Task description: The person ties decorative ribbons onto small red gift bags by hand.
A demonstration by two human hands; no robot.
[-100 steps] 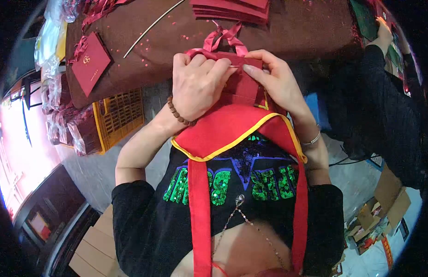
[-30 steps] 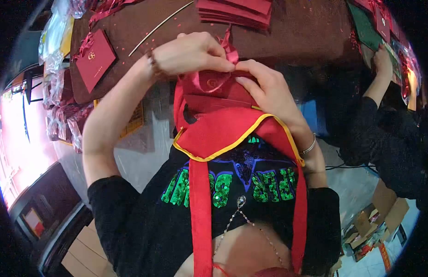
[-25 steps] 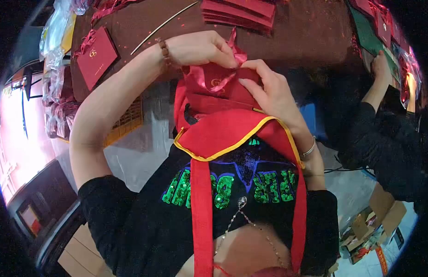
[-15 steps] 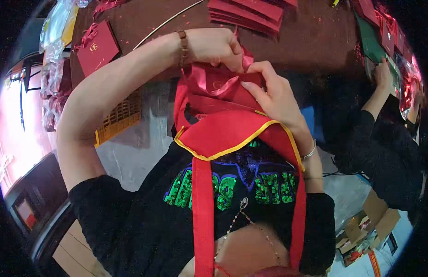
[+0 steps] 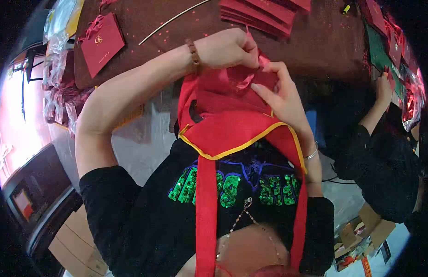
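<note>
A dark red gift bag rests against the front of the red apron, close to the table edge. Pink-red satin ribbon loops over its upper part. My left hand, a brown bracelet at its wrist, is closed on the ribbon, and a thin end sticks up above the fingers. Just to the right, my right hand pinches the ribbon between thumb and forefinger. The two hands nearly meet, and the fingers partly hide the ribbon where they come together.
On the brown table lie a red bag with ribbon, a stack of red bags and a thin pale rod. A co-worker's hand is at the right among bags. Cardboard boxes stand below.
Both hands have shifted slightly right in view, and the ribbon loop between them has become smaller. The co-worker's hand has moved down a little.
</note>
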